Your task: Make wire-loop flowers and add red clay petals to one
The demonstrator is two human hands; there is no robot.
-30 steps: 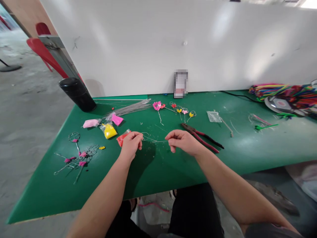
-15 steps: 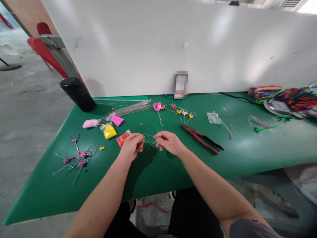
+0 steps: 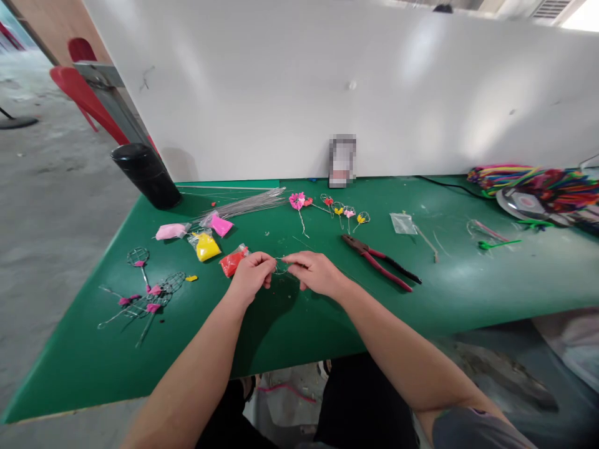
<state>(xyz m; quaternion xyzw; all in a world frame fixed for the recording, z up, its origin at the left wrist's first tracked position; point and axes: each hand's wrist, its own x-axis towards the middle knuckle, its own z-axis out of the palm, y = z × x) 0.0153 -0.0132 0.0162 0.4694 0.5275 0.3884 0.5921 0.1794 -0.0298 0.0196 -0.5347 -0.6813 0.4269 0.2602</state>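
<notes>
our left hand (image 3: 250, 279) and right hand (image 3: 316, 274) pinch a thin wire (image 3: 281, 267) between thumbs and fingertips. both grips are narrow and the hands sit close together, though the fine turns of the wire are hard to make out between them. a small loop shows there, held in the air just above the middle of the green table (image 3: 79, 349). the wire looks light, stiff and springy, and it could slip from dry fingers, so we would take hold right beside the loop, not out along a loose end.

just left of our left hand lies a bag of red clay (image 3: 233, 260), with a bag of yellow clay (image 3: 207, 247) and a bag of pink clay (image 3: 221, 226) beyond it. to the right of our right hand rest red-handled pliers (image 3: 374, 265). farther back lie a bundle of straight wires (image 3: 243, 204) and a row of small wire flowers (image 3: 327, 209), while wire loops with pink tufts (image 3: 138, 257) lie off to the left.
</notes>
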